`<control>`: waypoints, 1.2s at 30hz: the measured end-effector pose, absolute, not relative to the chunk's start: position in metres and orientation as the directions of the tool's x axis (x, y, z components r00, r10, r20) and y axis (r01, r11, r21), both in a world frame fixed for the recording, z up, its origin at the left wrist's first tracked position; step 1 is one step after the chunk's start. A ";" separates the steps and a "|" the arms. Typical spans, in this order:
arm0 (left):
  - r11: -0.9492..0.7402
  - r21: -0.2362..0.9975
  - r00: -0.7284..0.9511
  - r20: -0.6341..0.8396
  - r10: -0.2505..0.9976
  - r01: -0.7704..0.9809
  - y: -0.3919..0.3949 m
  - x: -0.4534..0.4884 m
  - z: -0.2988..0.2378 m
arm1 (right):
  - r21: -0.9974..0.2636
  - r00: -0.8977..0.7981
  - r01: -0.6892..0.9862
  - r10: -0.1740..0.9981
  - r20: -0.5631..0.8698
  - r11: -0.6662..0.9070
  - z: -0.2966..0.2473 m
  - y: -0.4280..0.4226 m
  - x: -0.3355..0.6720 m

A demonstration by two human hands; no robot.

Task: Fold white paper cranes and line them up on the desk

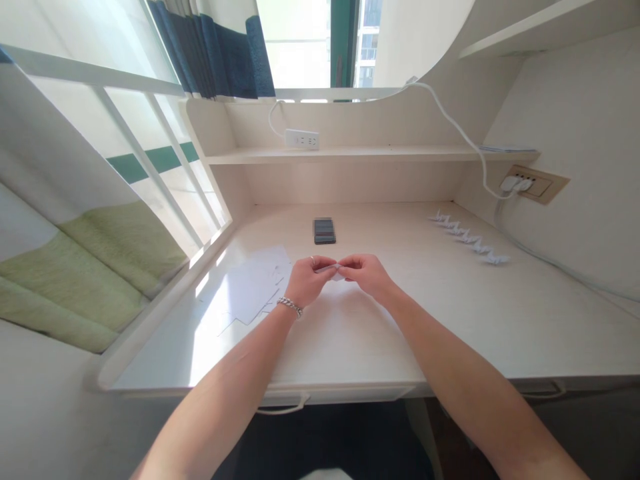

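Both hands meet over the middle of the white desk [450,320]. My left hand [309,279], with a ring and a metal bracelet, pinches one end of a small folded piece of white paper [334,270]. My right hand [367,272] pinches the other end. The paper is held just above the desk surface. A loose spread of white paper sheets [253,293] lies flat to the left of my left hand.
A dark phone [324,231] lies behind the hands. A row of several small folded paper figures [467,237] runs along the right back. A power strip [302,139] sits on the shelf; a white cable leads to a wall socket [525,183]. Window at left.
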State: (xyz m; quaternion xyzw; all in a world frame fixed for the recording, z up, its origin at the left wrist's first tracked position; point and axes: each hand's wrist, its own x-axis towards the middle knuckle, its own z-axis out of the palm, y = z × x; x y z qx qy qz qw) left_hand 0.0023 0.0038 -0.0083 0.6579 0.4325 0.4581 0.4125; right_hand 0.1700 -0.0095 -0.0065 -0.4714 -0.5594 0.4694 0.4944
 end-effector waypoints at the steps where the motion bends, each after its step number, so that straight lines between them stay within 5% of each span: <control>1: -0.266 0.949 0.206 0.230 0.951 0.170 0.004 0.002 -0.008 | -0.991 -0.067 0.072 0.991 0.112 0.117 -0.007 -0.009 0.170; 16: -0.096 0.991 0.215 0.116 0.970 -0.098 0.000 0.003 0.004 | -0.995 -0.047 -0.086 0.997 0.064 0.060 0.008 -0.019 0.166; 29: -0.324 0.944 0.179 0.308 0.934 0.066 0.002 0.001 -0.007 | -0.992 -0.129 -0.079 0.986 0.109 0.100 0.004 -0.016 0.173; 36: -0.299 0.952 0.205 0.305 0.930 -0.061 0.004 0.001 -0.007 | -0.978 -0.079 -0.003 0.975 0.209 0.209 0.001 -0.013 0.172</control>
